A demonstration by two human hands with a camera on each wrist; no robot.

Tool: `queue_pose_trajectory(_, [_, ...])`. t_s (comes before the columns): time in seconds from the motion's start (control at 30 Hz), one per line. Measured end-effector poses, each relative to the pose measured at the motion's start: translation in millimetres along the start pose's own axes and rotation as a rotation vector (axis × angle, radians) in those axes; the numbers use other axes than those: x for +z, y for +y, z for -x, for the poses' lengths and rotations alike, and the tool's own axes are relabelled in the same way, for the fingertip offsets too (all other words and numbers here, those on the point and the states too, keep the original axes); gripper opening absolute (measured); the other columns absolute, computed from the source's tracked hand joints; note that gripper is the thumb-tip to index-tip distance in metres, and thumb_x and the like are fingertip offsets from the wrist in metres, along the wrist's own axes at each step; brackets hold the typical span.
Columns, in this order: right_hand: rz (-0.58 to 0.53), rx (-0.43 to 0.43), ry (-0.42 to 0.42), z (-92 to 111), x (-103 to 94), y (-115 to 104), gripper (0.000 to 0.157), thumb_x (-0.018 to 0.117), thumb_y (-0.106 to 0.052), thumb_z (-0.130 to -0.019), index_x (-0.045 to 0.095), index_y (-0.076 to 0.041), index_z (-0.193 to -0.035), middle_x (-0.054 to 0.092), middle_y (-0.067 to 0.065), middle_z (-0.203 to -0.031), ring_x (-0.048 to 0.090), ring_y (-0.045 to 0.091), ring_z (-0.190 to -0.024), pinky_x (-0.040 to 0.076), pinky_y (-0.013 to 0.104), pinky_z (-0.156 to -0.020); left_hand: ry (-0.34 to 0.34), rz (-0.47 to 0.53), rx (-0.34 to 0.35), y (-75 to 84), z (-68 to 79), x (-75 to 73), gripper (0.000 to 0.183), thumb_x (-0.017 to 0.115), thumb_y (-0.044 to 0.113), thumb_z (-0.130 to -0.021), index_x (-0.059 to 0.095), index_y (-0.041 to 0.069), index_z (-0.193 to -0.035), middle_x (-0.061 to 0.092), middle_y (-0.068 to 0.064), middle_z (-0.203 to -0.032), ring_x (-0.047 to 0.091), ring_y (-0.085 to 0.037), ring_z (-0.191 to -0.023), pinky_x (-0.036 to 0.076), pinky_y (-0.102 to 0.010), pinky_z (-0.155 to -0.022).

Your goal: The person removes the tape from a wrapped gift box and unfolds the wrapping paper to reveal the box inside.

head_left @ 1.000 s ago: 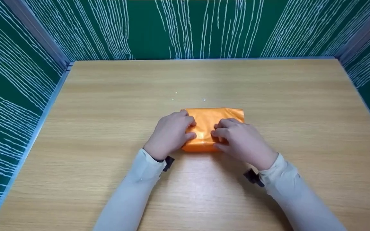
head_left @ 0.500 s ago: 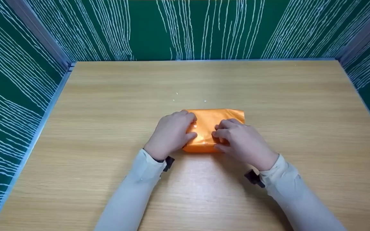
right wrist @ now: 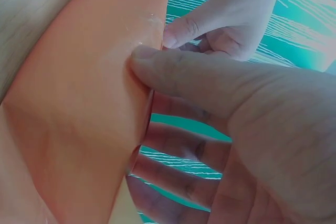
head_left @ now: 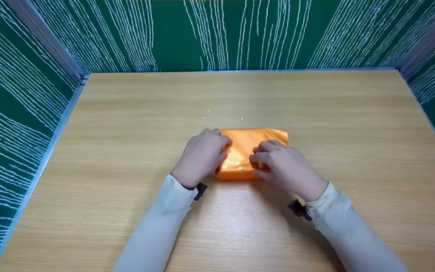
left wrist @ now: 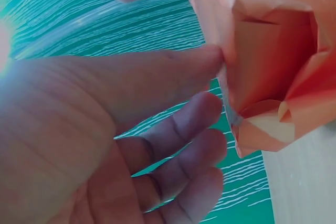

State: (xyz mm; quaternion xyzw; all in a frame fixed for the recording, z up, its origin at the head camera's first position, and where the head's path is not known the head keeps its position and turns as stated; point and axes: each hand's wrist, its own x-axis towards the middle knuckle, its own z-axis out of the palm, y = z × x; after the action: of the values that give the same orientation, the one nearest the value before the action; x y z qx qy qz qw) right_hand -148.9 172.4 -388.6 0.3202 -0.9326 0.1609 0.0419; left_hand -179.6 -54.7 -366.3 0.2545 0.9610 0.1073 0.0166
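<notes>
An orange paper package, box-shaped, lies on the table in front of me. My left hand is at its left end, the thumb reaching to the top edge and the other fingers loosely bent. In the left wrist view that end shows an opening with creased paper flaps around it. My right hand pinches the package's near top edge toward the right, thumb on the near side and fingers over the top. The right end of the package is partly covered by this hand.
The wooden table has several tiny white scraps beyond the package. Green walls with white wavy lines rise at the back and both sides. Each wrist wears a small dark camera.
The left thumb has drawn back from the top of the package toward its left edge, and the left hand has shifted slightly. The right hand and package have stayed nearly in place.
</notes>
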Motion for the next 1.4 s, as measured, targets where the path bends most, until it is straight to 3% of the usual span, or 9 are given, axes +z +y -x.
queue_pose_trajectory(0.4, [0.022, 0.012, 0.002, 3, -2.8, 1, 0.024, 0.087, -0.022, -0.085, 0.08, -0.01, -0.105, 0.069, 0.009, -0.106, 0.063, 0.03, -0.1, 0.058, 0.045, -0.08, 0.003, 0.061, 0.023, -1.3, -3.1, -0.5, 0.011, 0.074, 0.014, -0.095, 0.079, 0.013, -0.105, 0.069, -0.005, -0.102, 0.064, -0.028, -0.093, 0.056, -0.041, -0.08])
queue_pose_trajectory(0.57, [0.022, 0.019, 0.004, 5, -4.7, 2, 0.025, 0.087, -0.021, -0.085, 0.08, -0.01, -0.106, 0.069, 0.009, -0.106, 0.063, 0.03, -0.1, 0.059, 0.045, -0.078, 0.022, 0.068, 0.029, 1.7, -6.8, 1.2, 0.007, 0.069, 0.016, -0.097, 0.074, 0.011, -0.096, 0.065, -0.004, -0.092, 0.062, -0.025, -0.084, 0.054, -0.039, -0.073])
queue_pose_trajectory(0.73, [0.014, 0.028, 0.001, 6, -4.6, 2, 0.025, 0.087, -0.019, -0.085, 0.08, -0.009, -0.106, 0.069, 0.009, -0.106, 0.063, 0.03, -0.099, 0.058, 0.046, -0.079, 0.045, 0.098, -0.027, 5.3, -10.1, 7.7, 0.025, 0.067, 0.032, -0.099, 0.064, 0.01, -0.089, 0.057, -0.001, -0.079, 0.058, -0.022, -0.073, 0.046, -0.034, -0.064])
queue_pose_trajectory(1.0, [0.014, 0.015, -0.008, 2, -0.5, 0, 0.026, 0.087, -0.022, -0.085, 0.08, -0.01, -0.107, 0.069, 0.009, -0.106, 0.063, 0.029, -0.098, 0.059, 0.046, -0.08, -0.013, 0.05, -0.154, 4.6, -9.4, 16.0, 0.046, 0.063, 0.049, -0.1, 0.06, 0.011, -0.074, 0.045, 0.002, -0.063, 0.056, -0.02, -0.061, 0.039, -0.03, -0.053])
queue_pose_trajectory(1.23, [0.011, 0.013, -0.005, 1, 1.2, -1, 0.026, 0.087, -0.022, -0.086, 0.08, -0.01, -0.108, 0.07, 0.009, -0.108, 0.064, 0.029, -0.099, 0.059, 0.046, -0.081, -0.061, 0.064, -0.163, 1.3, -7.4, 16.9, 0.042, 0.059, 0.046, -0.103, 0.063, 0.01, -0.081, 0.042, 0.003, -0.063, 0.053, -0.019, -0.06, 0.035, -0.029, -0.052])
queue_pose_trajectory(1.4, [0.02, 0.005, 0.005, 1, -1.2, -2, 0.024, 0.087, -0.022, -0.085, 0.08, -0.011, -0.106, 0.069, 0.009, -0.107, 0.063, 0.029, -0.099, 0.059, 0.046, -0.079, -0.036, 0.057, -0.164, 0.9, -7.8, 15.1, 0.04, 0.056, 0.037, -0.105, 0.06, 0.011, -0.074, 0.043, 0.002, -0.061, 0.059, -0.023, -0.063, 0.039, -0.032, -0.054])
